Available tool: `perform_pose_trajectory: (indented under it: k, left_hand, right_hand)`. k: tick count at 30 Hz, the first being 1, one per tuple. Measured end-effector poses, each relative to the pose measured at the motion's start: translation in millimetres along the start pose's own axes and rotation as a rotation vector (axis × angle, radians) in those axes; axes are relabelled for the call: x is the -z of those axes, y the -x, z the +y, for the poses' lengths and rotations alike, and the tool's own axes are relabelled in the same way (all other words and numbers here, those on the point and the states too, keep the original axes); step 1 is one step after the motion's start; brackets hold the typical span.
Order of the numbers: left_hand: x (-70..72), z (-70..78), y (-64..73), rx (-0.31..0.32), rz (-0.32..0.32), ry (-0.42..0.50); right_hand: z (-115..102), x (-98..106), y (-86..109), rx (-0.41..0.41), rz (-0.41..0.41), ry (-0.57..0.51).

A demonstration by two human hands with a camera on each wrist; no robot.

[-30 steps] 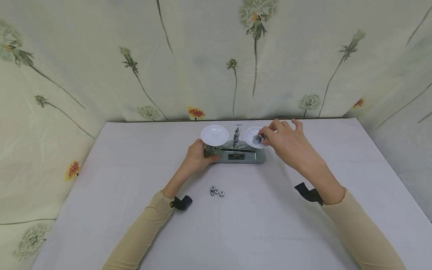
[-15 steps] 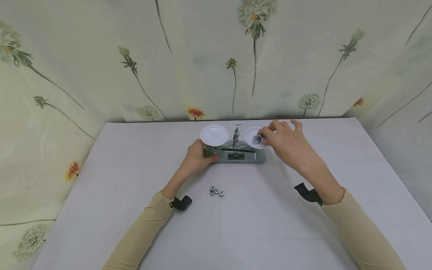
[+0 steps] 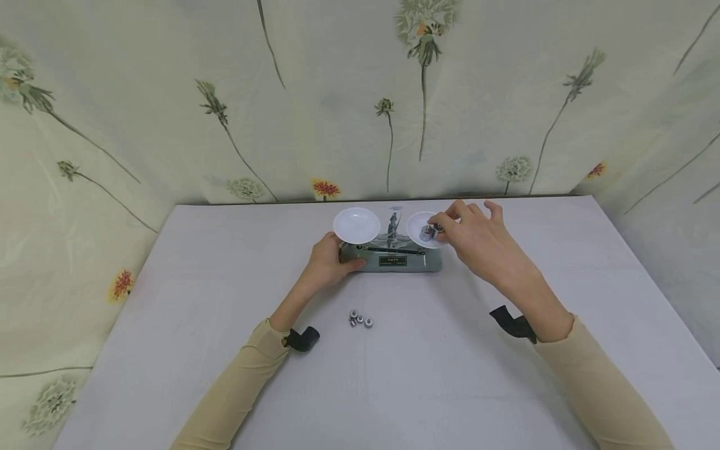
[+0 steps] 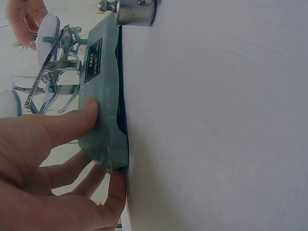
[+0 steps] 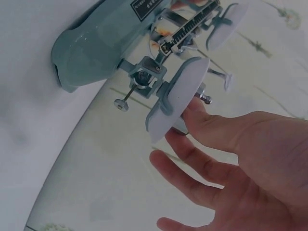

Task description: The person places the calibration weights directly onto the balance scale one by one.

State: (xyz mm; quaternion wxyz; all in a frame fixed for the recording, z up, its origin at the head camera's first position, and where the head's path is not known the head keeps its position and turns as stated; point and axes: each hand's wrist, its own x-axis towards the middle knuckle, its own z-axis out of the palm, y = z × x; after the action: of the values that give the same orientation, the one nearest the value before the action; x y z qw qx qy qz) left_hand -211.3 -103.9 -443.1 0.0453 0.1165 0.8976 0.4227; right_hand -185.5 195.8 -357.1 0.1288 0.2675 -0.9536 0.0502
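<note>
A green balance scale (image 3: pixel 416 264) with a dark nameplate stands near the table's far side. My left hand (image 3: pixel 328 261) grips the left end of its base; in the left wrist view the thumb lies on the front and the fingers reach behind and below. Over the right white pan (image 3: pixel 416 219), my right hand (image 3: pixel 480 242) pinches a small metal balance weight (image 5: pixel 181 126) between thumb and fingers, right at the pan's surface. Another knobbed weight (image 5: pixel 204 94) is on that pan beside the thumb. The left white pan (image 3: pixel 357 225) holds nothing.
Several small metal weights (image 3: pixel 360 319) lie on the white table (image 3: pixel 439 387) in front of the scale. A floral cloth (image 3: pixel 337 125) hangs just behind the table's far edge. Black straps (image 3: pixel 304 339) are worn on both wrists.
</note>
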Motion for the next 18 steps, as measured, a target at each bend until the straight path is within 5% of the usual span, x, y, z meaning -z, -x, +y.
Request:
perform_pose_trajectory:
  k: [18]
  left_hand:
    - [0.7, 0.8, -0.8, -0.002, 0.005, -0.004]
  right_hand:
    - [0.5, 2.5, 2.5, -0.045, -0.051, -0.02]
